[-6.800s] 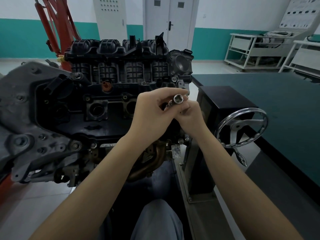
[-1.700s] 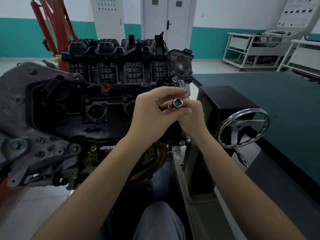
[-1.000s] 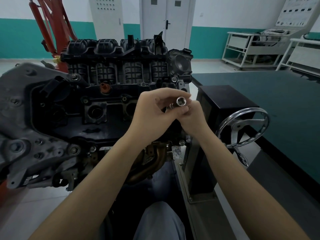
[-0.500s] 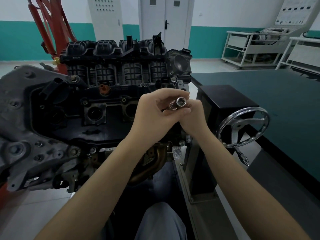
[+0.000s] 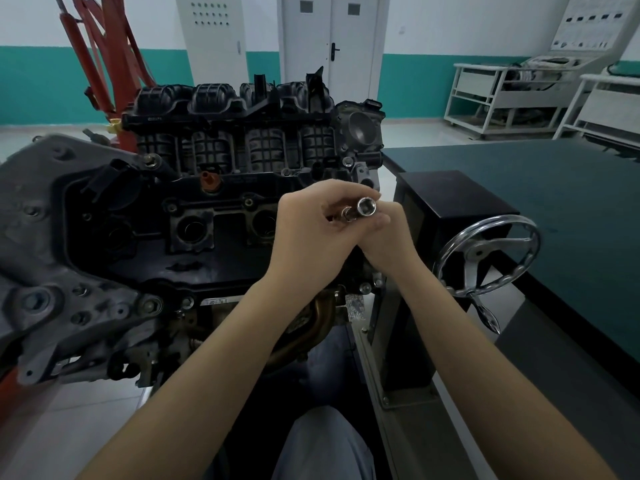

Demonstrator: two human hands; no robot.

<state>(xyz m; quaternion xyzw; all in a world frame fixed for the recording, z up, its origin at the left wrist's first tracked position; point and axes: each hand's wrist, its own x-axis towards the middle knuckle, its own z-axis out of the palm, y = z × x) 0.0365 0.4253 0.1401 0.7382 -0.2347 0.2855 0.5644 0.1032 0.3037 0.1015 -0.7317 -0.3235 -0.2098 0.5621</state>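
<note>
A shiny metal socket (image 5: 366, 206) with its open end toward me is held up in front of a black engine (image 5: 221, 202) on a stand. My left hand (image 5: 311, 233) curls round the socket and a second, smaller metal piece (image 5: 345, 213) just behind it. My right hand (image 5: 388, 240) sits below and to the right, its thumb and fingers pinching the same socket. Both hands touch each other. The rest of the smaller piece is hidden inside my left hand.
A chrome handwheel (image 5: 488, 251) juts from a black box (image 5: 446, 199) on the stand at right. Beyond it lies a dark green table (image 5: 554, 188). A red hoist (image 5: 104, 57) stands behind the engine. White carts (image 5: 502, 95) stand at the far right wall.
The socket has turned and shifted slightly between my fingers. Both hands stay in the same place in front of the engine.
</note>
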